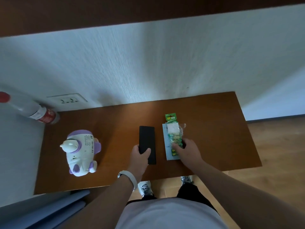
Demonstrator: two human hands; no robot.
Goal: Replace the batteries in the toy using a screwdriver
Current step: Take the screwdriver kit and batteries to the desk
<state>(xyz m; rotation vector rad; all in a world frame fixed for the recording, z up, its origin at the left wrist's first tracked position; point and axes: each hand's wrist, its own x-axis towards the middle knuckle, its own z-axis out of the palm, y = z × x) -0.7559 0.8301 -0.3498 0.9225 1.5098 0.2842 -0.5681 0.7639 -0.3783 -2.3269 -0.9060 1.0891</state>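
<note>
Hands (140, 156) beside white, purple-trimmed toy (80, 151)

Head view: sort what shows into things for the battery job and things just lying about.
For the job: toy; battery pack, held by the right hand; black case, possibly tools, gripped by the left hand.
Lying about: bottle; wall socket.

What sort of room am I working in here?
Probably a home or hotel room: a small wooden table against a white textured wall, a socket set in that wall, and wood flooring.
</note>
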